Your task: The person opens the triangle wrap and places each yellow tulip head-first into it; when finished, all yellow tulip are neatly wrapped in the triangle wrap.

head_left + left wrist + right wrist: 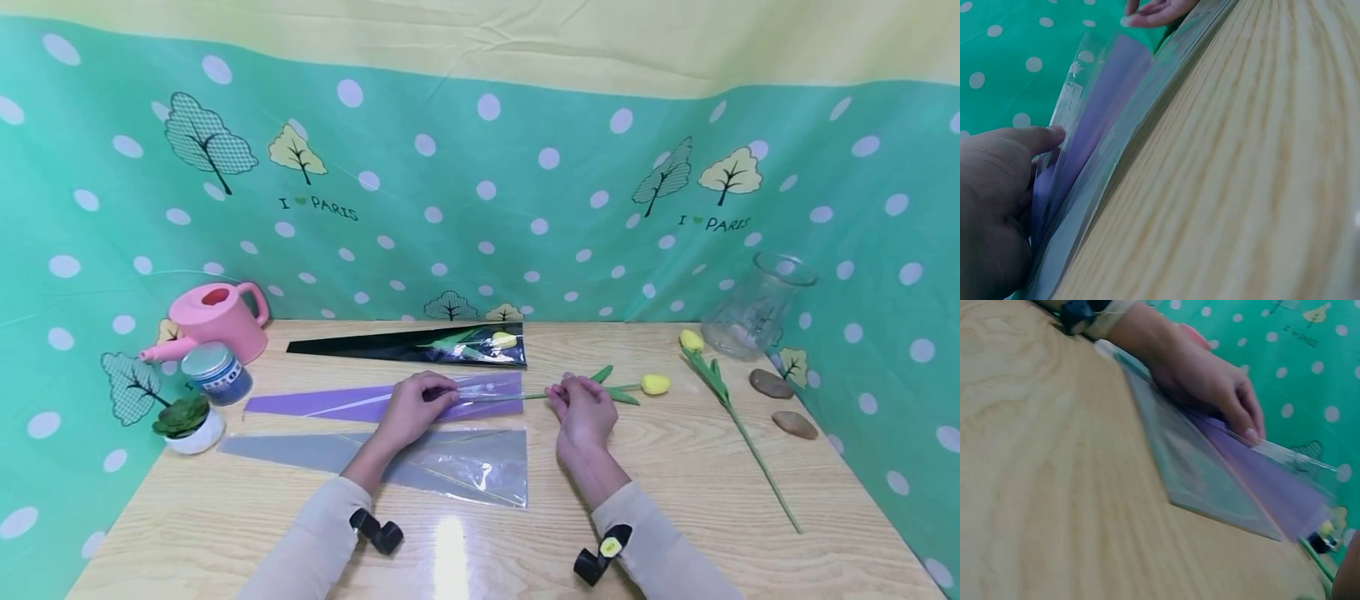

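Purple wrapping sleeve (330, 399), lying on the desk (675, 517) between a black sleeve (360, 346) and a grey sleeve (480, 462): the fingers of the left hand (415, 408) pinch its clear film (1069, 103). The right hand (587, 412) has its fingers pinched on the stem (536, 396) of a yellow tulip (655, 384); the stem's other end passes the sleeve's wide edge, though whether under or over the film cannot be told.

Your right hand (587, 418) hides part of the middle tulip (655, 384), your left hand (411, 410) covers some of the purple wrapper (345, 397), and the jar label (227, 385) at left is too small to read.
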Motion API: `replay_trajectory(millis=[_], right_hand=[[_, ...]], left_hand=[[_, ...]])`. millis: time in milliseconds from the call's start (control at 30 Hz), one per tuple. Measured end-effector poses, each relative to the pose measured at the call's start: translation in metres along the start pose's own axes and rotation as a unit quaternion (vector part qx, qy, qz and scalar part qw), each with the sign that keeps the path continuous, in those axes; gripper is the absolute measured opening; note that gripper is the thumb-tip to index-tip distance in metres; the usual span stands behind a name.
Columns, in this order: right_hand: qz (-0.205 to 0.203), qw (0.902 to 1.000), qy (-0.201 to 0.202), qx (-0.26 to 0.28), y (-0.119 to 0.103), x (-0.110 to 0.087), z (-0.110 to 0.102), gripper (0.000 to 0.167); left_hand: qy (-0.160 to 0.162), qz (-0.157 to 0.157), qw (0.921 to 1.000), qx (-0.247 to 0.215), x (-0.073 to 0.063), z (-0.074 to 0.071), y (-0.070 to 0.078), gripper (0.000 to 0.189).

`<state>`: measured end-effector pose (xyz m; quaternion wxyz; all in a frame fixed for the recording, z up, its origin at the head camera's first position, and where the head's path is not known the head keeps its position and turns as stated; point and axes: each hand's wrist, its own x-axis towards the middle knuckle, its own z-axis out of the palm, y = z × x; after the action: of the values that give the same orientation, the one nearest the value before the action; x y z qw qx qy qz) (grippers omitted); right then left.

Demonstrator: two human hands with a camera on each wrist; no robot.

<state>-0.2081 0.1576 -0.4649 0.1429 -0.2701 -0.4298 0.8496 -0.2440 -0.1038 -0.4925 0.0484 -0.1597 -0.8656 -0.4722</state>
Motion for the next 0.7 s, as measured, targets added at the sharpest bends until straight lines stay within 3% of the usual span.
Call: replay_trajectory(millis=[133,333,700], right_hand=[[-0.019,0.9993,0.025,0.022,-0.011,0.006,-0.005,0.053],[-0.005,0.9982,0.053,0.025,-0.020,0.010,-0.015,0.073],[0.008,0.9950,0.088,0.047,-0.026,0.019,-0.027,0.083]], left_hand=[[0.000,0.001,1.0000,-0.004,0.000,0.000,0.001,0.012],[0.002,0.005,1.0000,-0.006,-0.001,-0.001,0.000,0.012],[0.000,0.002,1.0000,-0.007,0.000,0.000,0.001,0.012]])
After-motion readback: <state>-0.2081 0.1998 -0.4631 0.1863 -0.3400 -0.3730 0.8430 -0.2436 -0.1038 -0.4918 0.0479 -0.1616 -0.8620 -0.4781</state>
